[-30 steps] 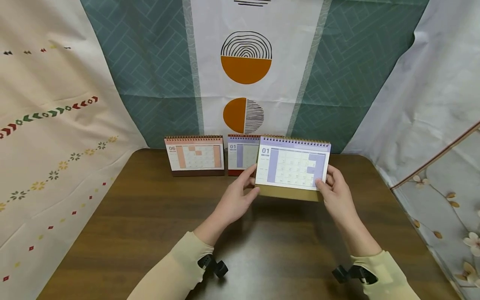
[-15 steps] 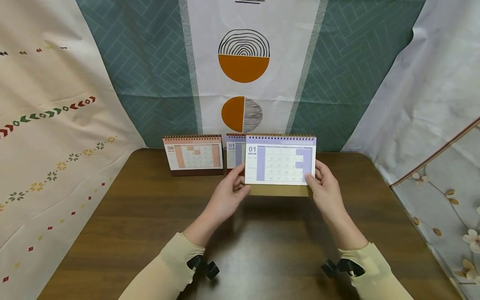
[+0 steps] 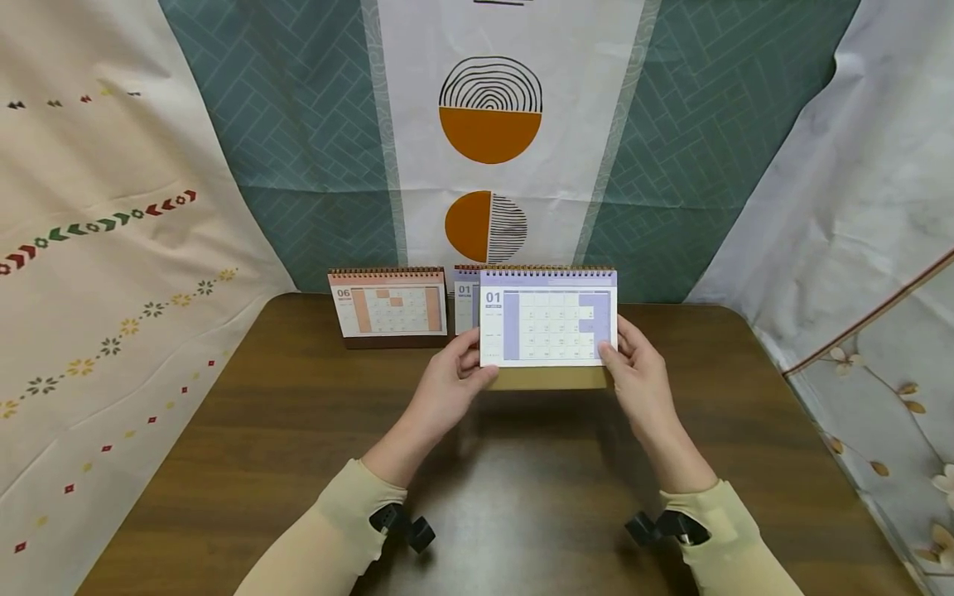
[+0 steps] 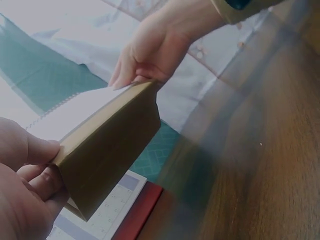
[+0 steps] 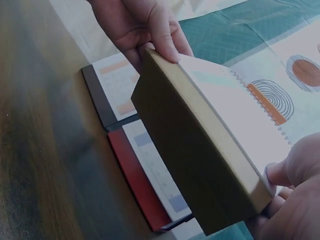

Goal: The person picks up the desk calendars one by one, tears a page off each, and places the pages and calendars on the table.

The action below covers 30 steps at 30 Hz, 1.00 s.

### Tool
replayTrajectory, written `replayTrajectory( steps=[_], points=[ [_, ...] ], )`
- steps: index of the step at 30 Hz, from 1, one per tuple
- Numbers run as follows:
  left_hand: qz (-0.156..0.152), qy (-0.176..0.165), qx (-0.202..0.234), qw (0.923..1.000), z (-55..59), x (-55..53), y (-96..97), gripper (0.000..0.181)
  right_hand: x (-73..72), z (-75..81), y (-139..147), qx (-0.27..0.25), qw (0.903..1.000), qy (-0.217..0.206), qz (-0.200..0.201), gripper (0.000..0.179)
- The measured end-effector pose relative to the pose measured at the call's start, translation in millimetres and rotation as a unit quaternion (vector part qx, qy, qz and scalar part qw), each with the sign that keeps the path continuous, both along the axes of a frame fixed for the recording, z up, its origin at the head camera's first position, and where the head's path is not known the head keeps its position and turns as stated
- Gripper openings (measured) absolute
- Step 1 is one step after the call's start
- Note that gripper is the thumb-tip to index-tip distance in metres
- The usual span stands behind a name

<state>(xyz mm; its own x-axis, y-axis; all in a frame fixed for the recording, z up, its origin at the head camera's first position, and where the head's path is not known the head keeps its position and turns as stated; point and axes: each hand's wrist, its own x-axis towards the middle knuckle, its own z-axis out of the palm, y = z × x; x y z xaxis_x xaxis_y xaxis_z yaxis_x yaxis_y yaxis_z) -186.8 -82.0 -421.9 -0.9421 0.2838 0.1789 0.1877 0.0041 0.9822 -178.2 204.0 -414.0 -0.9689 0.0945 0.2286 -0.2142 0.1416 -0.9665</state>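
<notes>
A desk calendar point(image 3: 549, 327) with a purple "01" page and a gold-coloured stand is held up off the table between both hands. My left hand point(image 3: 445, 381) pinches its left edge, thumb in front and fingers behind. On the opposite edge my right hand point(image 3: 643, 377) grips it, the thumb pressing on the lower right of the page. From the left wrist, the underside of the gold stand point(image 4: 112, 150) is visible. Behind it, partly covered, stands a second purple calendar point(image 3: 465, 306), whose red base point(image 5: 140, 185) shows in the right wrist view.
A calendar with an orange "06" page point(image 3: 395, 310) and a dark brown base stands at the back left, beside the red-based one. Cloth point(image 3: 313, 165) hangs behind the brown wooden table point(image 3: 298, 430). White patterned cloths line both sides.
Both hands have moved left with the gold-based calendar, turning it from slightly tilted to level. It now covers more of the red-based calendar. The orange calendar stays in place.
</notes>
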Motion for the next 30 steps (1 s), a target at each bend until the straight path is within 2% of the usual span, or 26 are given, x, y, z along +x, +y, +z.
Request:
replayTrajectory(
  steps=[4,7,12,17,21,30],
  points=[
    [0.013,-0.023,0.027,0.9993,1.8,-0.7,-1.5,0.050,-2.3,-0.4,1,0.020,0.9996,0.018,0.013,0.063],
    [0.023,-0.036,0.036,0.9984,2.8,-1.3,-2.6,0.045,-3.4,0.0,4,0.072,0.9968,0.033,0.010,0.068],
    [0.050,-0.044,0.044,0.9968,2.9,-3.6,-3.6,0.042,-5.2,0.4,8,0.178,0.9833,0.036,0.004,0.082],
    [0.070,-0.039,0.049,0.9956,2.5,-5.5,-3.1,0.042,-6.9,-0.7,11,0.229,0.9728,0.029,0.023,0.104],
    [0.073,-0.034,0.045,0.9958,1.6,-6.0,-2.2,0.041,-8.2,-2.5,12,0.259,0.9651,0.038,0.007,0.102],
    [0.069,-0.038,0.040,0.9961,2.6,-4.7,-2.3,0.040,-7.4,-2.1,12,0.285,0.9547,0.078,-0.033,0.093]
  ],
)
